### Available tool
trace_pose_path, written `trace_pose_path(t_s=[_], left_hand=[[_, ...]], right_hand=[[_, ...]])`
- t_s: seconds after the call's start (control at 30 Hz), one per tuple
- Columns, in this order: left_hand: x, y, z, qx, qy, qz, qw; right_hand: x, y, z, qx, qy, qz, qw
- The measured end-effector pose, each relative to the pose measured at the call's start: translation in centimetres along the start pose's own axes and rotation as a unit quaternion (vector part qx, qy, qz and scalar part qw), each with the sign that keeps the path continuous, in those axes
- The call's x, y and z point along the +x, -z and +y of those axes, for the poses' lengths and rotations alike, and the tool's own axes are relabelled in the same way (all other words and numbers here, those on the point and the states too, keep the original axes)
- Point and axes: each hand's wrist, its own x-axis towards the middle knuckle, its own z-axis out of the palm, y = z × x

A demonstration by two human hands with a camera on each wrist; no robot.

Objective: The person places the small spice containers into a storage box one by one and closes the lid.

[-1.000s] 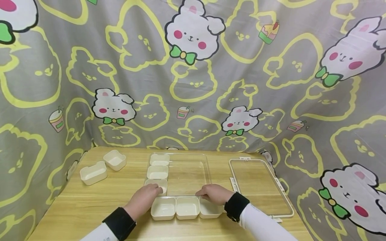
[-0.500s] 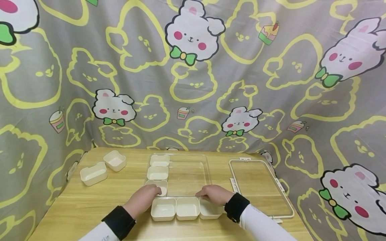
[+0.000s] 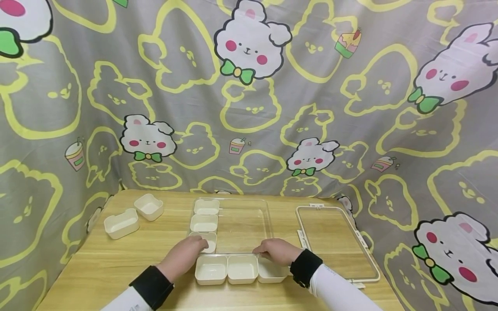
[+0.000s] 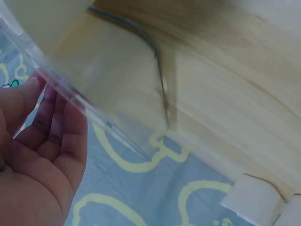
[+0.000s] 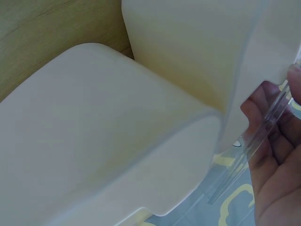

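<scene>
A clear plastic tray [image 3: 243, 229] lies in the middle of the table, with three cream cups in a column along its left side. My left hand [image 3: 186, 255] pinches its front-left rim beside the nearest cup [image 3: 210, 243] of that column. The left wrist view shows the thumb and fingers of the left hand [image 4: 42, 141] on the clear edge. At the front right, my right hand [image 3: 278, 251] pinches the same rim. Three more cups, among them the middle one [image 3: 242, 269], stand in a row along the tray's front; the right hand partly covers the rightmost cup [image 3: 270, 273].
Two loose cream cups, a nearer one [image 3: 121, 223] and a farther one [image 3: 149, 207], stand at the left of the wooden table [image 3: 89, 268]. To the right lies a clear lid [image 3: 336, 242] with a white rim and clips. A patterned curtain [image 3: 256, 172] hangs behind.
</scene>
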Motion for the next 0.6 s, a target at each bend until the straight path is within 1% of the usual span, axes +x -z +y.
trace_pose_path(t_s=[0.07,0.2,0.4,0.5,0.6], left_hand=[[0.1,0.1,-0.3,0.004,0.003,0.011,0.9999],[0.1,0.9,-0.9,0.006,0.026,0.033,0.9991],[0.4,2.8,-2.0,0.007,0.047,0.053,0.9974],[0.4,3.7,-2.8,0.002,0.055,0.058,0.9968],[0.4,4.7,-3.7,0.003,0.06,0.072,0.9956]], right_hand=[[0.0,0.0,0.1,-0.001,0.001,0.001,1.0],[0.1,-0.2,0.2,-0.002,0.0,0.0,1.0],[0.1,-0.2,0.3,0.0,0.004,0.0,1.0],[0.1,-0.1,0.3,0.003,0.005,0.0,1.0],[0.0,-0.1,0.2,0.005,0.004,0.001,1.0]])
